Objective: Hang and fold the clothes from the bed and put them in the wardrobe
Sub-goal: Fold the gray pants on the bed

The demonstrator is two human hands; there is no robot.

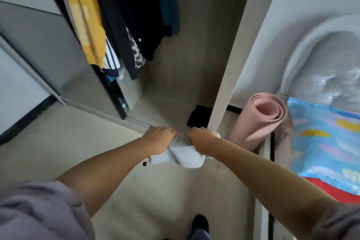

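A folded white garment hangs between my two hands in front of the open wardrobe. My left hand grips its left side with curled fingers. My right hand grips its right side, close to the wardrobe's pale side panel. A dark drawstring end dangles under the left wrist. A dark folded item lies on the wardrobe floor just beyond my hands. Part of the garment is hidden under my hands.
Hanging clothes fill the wardrobe's left: a yellow garment, a striped one, dark ones. A sliding mirror door stands at left. A rolled pink mat leans right of the panel, beside the bed's bright blue cover.
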